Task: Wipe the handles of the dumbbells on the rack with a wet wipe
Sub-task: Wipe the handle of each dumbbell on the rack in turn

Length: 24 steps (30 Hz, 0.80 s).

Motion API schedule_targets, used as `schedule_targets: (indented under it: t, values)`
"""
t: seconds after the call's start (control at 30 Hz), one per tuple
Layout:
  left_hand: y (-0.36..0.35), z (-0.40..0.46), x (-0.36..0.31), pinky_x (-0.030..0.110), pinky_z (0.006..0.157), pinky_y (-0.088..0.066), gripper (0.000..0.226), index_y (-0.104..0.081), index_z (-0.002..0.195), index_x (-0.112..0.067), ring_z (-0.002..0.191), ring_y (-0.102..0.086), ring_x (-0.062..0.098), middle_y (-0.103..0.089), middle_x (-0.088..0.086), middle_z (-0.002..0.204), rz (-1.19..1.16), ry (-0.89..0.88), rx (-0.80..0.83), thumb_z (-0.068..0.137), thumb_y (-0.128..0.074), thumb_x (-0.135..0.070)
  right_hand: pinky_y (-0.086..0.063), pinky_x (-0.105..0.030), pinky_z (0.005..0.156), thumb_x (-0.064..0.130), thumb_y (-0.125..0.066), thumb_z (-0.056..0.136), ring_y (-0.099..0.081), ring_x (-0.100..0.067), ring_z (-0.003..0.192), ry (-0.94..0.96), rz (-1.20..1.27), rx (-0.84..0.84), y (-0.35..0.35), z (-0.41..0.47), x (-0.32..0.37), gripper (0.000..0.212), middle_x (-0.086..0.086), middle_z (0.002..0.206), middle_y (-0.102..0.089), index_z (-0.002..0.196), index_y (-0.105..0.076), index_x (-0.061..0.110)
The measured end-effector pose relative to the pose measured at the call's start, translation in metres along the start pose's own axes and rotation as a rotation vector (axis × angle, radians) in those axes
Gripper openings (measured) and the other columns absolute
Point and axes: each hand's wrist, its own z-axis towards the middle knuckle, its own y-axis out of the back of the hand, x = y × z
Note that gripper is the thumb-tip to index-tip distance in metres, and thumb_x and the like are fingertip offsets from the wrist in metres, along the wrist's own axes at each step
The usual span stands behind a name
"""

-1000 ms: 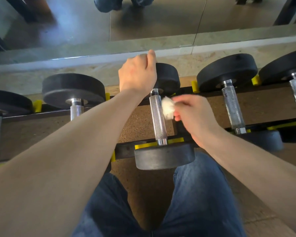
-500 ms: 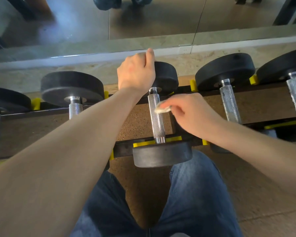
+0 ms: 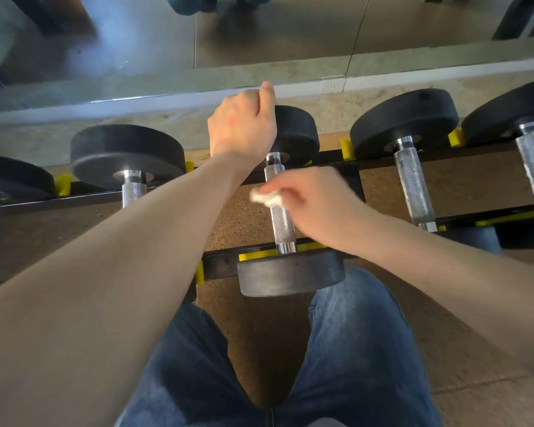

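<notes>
Both hands [image 3: 242, 124] [image 3: 315, 201] curled on dumbbell [image 3: 282, 223]

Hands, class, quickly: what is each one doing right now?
Left hand: fingers curled over the far weight plate, gripping it.
Right hand: fingers pinching the wet wipe against the dumbbell handle.

Speckled brown floor [image 3: 244, 223], mirrored wall [image 3: 121, 35] (reflections blurred), pale baseboard [image 3: 444, 75]

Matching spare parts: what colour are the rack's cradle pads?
Yellow cradle pads, clearest in the head view.
</notes>
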Motion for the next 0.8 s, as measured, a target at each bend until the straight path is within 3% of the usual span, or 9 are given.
schedule_targets:
  t: [0.07,0.13,0.23,0.33,0.43,0.5,0.57,0.7,0.8]
  values:
    - [0.002,-0.001,-0.002,0.035,0.072,-0.039,0.047,-0.05,0.074,-0.014,0.074,-0.048,0.023,-0.048,0.001,0.067,0.002,0.004,-0.001,0.105,-0.023,-0.037,-0.05,-0.028,0.095,0.005,-0.051,0.094,-0.058,-0.013,0.108,0.321,-0.437,0.295,-0.008,0.013,0.003,0.04,-0.001,0.128,-0.061,0.13,-0.06,0.021]
    - [0.001,-0.002,-0.001,0.032,0.069,-0.035,0.049,-0.049,0.071,-0.015,0.066,-0.045,0.018,-0.044,-0.004,0.063,0.008,0.0,-0.004,0.106,-0.024,-0.037,-0.049,-0.04,0.097,0.009,-0.053,0.094,-0.054,-0.02,0.112,0.552,-0.783,0.431,-0.011,0.021,0.005,0.029,-0.004,0.122,-0.063,0.122,-0.062,0.013]
    - [0.0,-0.002,0.0,0.03,0.069,-0.031,0.051,-0.056,0.076,-0.012,0.062,-0.043,0.015,-0.046,-0.005,0.065,0.02,0.004,-0.001,0.106,-0.023,-0.037,-0.046,-0.045,0.102,0.01,-0.054,0.093,-0.054,-0.025,0.12,0.628,-0.924,0.49,-0.006,0.02,0.007,0.028,-0.008,0.124,-0.061,0.119,-0.062,0.01]
    - [-0.002,-0.002,0.001,0.03,0.07,-0.032,0.051,-0.059,0.079,-0.012,0.069,-0.046,0.018,-0.047,-0.004,0.066,0.016,-0.002,-0.017,0.106,-0.023,-0.038,-0.049,-0.034,0.098,0.012,-0.055,0.092,-0.058,-0.014,0.112,0.495,-0.593,0.405,0.007,-0.002,-0.002,0.024,-0.001,0.12,-0.064,0.113,-0.066,0.016]
    - [-0.002,-0.003,0.001,0.027,0.068,-0.03,0.051,-0.059,0.078,-0.013,0.063,-0.045,0.014,-0.05,-0.002,0.067,0.013,0.002,-0.029,0.106,-0.023,-0.038,-0.045,-0.012,0.063,0.008,-0.05,0.096,-0.058,0.003,0.074,-0.001,-0.112,0.038,0.009,-0.025,-0.014,0.028,0.003,0.111,-0.067,0.115,-0.069,0.019]
    - [-0.001,-0.004,0.0,0.027,0.064,-0.03,0.051,-0.062,0.083,-0.013,0.06,-0.043,0.009,-0.053,-0.002,0.072,0.014,-0.002,-0.023,0.106,-0.023,-0.037,-0.042,-0.014,0.063,0.009,-0.049,0.096,-0.059,-0.005,0.077,-0.363,-0.012,0.081,-0.005,-0.024,-0.019,0.027,-0.005,0.103,-0.067,0.113,-0.069,0.013]
    - [-0.001,-0.004,-0.001,0.026,0.062,-0.029,0.05,-0.061,0.084,-0.013,0.06,-0.043,0.008,-0.05,-0.003,0.069,0.013,-0.003,-0.018,0.106,-0.023,-0.037,-0.048,-0.029,0.071,0.007,-0.049,0.092,-0.065,-0.025,0.089,-0.583,0.168,0.156,-0.021,-0.015,-0.02,0.025,-0.015,0.098,-0.068,0.104,-0.071,0.004]
    - [-0.002,-0.003,0.0,0.018,0.054,-0.025,0.049,-0.056,0.077,-0.015,0.059,-0.043,0.009,-0.045,-0.007,0.064,0.018,0.008,-0.017,0.106,-0.024,-0.037,-0.042,-0.028,0.058,0.005,-0.052,0.087,-0.053,-0.02,0.066,-0.711,0.309,0.212,-0.011,-0.009,-0.022,0.024,-0.013,0.078,-0.058,0.104,-0.069,0.004]
    - [0.0,-0.004,-0.002,0.021,0.055,-0.025,0.05,-0.042,0.062,-0.02,0.058,-0.041,0.012,-0.042,-0.007,0.061,0.023,0.015,-0.027,0.106,-0.024,-0.037,-0.04,-0.026,0.062,-0.002,-0.051,0.086,-0.046,-0.02,0.067,-0.536,0.49,0.322,0.021,-0.016,-0.007,0.029,-0.011,0.075,-0.057,0.088,-0.076,0.014]
